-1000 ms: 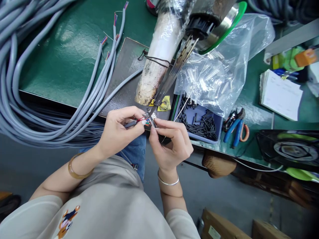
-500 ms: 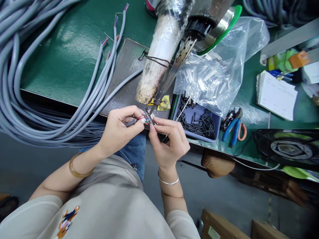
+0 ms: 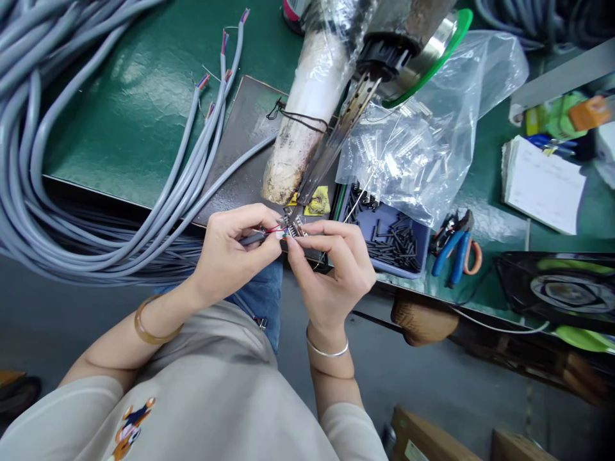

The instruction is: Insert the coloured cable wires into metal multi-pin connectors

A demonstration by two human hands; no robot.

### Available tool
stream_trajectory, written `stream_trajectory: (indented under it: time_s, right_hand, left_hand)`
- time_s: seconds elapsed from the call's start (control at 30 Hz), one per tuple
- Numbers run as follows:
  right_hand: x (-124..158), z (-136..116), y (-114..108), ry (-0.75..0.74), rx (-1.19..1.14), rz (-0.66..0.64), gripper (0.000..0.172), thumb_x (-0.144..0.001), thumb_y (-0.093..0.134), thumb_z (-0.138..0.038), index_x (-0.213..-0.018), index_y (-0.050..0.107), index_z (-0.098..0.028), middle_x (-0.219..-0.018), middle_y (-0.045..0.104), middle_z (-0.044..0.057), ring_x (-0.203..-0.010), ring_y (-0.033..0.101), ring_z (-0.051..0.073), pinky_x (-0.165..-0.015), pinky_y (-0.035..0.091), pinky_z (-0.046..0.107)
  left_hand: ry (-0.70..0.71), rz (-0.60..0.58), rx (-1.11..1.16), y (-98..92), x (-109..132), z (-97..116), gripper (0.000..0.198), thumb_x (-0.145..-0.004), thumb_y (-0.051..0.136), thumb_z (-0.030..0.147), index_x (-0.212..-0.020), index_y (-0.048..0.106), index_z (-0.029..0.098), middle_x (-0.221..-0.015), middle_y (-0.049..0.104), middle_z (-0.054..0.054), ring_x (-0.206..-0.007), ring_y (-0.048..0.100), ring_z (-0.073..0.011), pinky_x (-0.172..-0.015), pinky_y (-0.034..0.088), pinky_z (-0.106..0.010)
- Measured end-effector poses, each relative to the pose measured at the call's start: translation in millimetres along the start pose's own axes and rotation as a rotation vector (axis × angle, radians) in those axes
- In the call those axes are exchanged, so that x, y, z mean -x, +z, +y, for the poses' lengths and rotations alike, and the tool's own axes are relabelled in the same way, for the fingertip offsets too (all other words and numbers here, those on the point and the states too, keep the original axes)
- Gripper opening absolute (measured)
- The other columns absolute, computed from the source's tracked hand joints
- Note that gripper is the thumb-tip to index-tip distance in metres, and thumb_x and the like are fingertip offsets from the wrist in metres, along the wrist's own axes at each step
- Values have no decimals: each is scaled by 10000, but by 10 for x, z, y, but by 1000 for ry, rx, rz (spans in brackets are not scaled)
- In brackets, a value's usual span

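Note:
My left hand [image 3: 233, 253] is closed on the end of a grey cable [image 3: 252, 239], its thin coloured wires fanned out past the fingertips. Facing it, my right hand [image 3: 339, 266] pinches a small metal pin connector [image 3: 296, 226] between thumb and fingers. The wire ends and the connector meet between both hands; exact contact is too small to make out. Right above them points the dark tip of a soldering iron [image 3: 331, 150], fixed at a slant. Beside the iron, a wide plastic-wrapped pipe [image 3: 298, 121] opens toward my hands.
Looped grey cables [image 3: 29, 147] fill the left side. A blue bin [image 3: 421, 256] of black tubes and a clear bag [image 3: 461, 128] of connectors lie right of the iron. Farther right are blue-handled pliers [image 3: 459, 256], a paper stack [image 3: 542, 186] and a black fan [image 3: 562, 288].
My right hand has shifted slightly right and its fingers have changed their grip by the connector. My left hand stays nearly in place. The whole view has drifted slightly.

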State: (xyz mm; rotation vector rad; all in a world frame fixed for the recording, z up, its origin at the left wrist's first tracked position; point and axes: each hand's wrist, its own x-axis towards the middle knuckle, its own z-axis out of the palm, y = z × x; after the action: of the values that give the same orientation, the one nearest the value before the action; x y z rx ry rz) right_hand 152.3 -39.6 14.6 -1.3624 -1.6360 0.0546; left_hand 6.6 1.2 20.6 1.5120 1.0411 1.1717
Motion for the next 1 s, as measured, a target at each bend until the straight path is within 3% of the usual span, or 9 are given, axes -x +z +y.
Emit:
stream_trajectory:
  time_s: [0.3, 0.8, 0.9, 1.0]
  right_hand:
    - [54, 55, -39, -107, 47, -59, 183, -850, 732, -88, -876, 631, -238, -932, 743, -10, -809, 706, 124, -722, 585, 256]
    - [66, 58, -29, -6, -58, -42, 149, -875, 709, -91, -894, 655, -228, -932, 751, 6, -859, 734, 157, -712, 623, 294]
    - [117, 64, -73, -43, -81, 93, 171, -908, 675, -116, -1013, 693, -250, -873, 750, -10, -660, 710, 123, -526, 567, 240]
    - [181, 55, -125, -35, -171, 321, 248, -952, 625, -192, -1182, 666, -276, -723, 686, -60, -399, 546, 75, -359, 441, 226]
  left_hand:
    - [-154, -58, 116, -48, -21, -15, 99, -747, 659, 118, -658, 647, 159, -738, 716, -13, -690, 653, -110, -625, 516, -188]
    - [-215, -47, 188, -30, -10, -19, 77, -731, 677, 137, -662, 648, 155, -749, 720, -24, -684, 652, -114, -622, 521, -197]
    - [-235, -50, 201, -34, -6, -14, 68, -719, 681, 140, -659, 650, 151, -753, 720, -27, -666, 642, -109, -601, 505, -193]
    - [-259, -35, 197, -38, 0, -16, 76, -711, 686, 152, -646, 646, 152, -754, 720, -29, -640, 624, -104, -575, 489, -192]
